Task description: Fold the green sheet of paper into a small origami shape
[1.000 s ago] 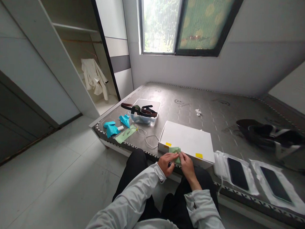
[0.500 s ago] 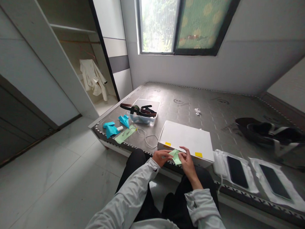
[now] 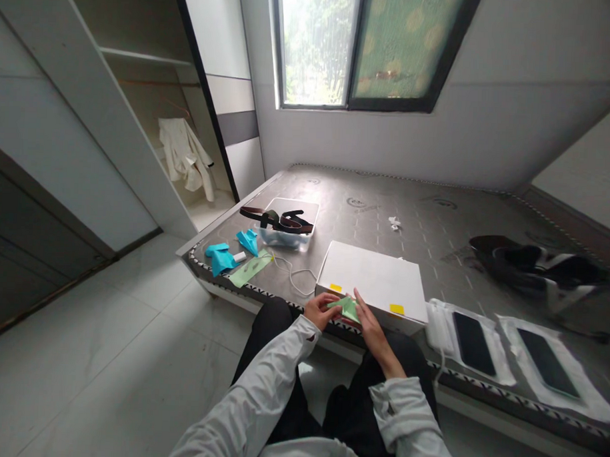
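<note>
Between my hands is a small folded piece of light green paper (image 3: 349,308), held just in front of the white box (image 3: 376,274). My left hand (image 3: 322,311) pinches its left side, with the fingers closed. On its right side lies my right hand (image 3: 370,322), its fingers fairly straight and pressed against the paper. Two yellow sticky tabs (image 3: 397,309) are stuck near the front edge of the box. To the left, a flat green paper strip (image 3: 252,268) rests on the mattress beside blue folded paper (image 3: 220,258).
A clear plastic bin (image 3: 285,238) with dark belts (image 3: 280,221) stands at the mattress's left. A white cable (image 3: 296,280) runs toward the box. Two phones (image 3: 474,342) lie on white wrapping at right, a dark bag (image 3: 534,266) behind them. Crumpled white tissue (image 3: 394,223) sits further back.
My right hand's fingers have straightened and pressed flatter along the green paper, which now looks more folded. The left hand keeps its pinch, shifted slightly.
</note>
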Action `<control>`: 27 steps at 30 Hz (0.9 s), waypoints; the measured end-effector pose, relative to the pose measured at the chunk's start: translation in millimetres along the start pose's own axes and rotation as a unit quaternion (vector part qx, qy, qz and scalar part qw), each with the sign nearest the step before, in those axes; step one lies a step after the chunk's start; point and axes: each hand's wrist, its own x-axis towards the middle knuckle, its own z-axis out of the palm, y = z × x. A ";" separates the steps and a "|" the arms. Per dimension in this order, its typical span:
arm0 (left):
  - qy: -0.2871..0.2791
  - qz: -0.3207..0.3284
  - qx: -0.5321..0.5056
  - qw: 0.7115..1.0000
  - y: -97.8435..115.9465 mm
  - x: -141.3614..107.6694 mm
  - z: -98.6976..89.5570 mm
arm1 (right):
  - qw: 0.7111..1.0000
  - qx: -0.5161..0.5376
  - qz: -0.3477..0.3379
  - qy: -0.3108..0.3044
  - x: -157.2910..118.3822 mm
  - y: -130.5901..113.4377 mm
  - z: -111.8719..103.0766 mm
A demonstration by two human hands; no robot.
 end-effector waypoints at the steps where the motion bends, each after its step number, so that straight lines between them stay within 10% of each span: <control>1: -0.008 0.003 -0.015 1.000 0.7 -1.0 0.8 | 1.000 0.000 0.000 0.011 0.9 0.8 -0.5; 18: -0.056 0.034 0.038 0.997 3.0 -7.1 4.2 | 0.998 -0.007 0.039 0.057 -2.0 -14.0 -2.5; 27: 0.037 0.049 0.175 0.983 9.7 -6.6 2.3 | 0.984 -0.064 0.000 0.167 0.5 -8.1 -6.9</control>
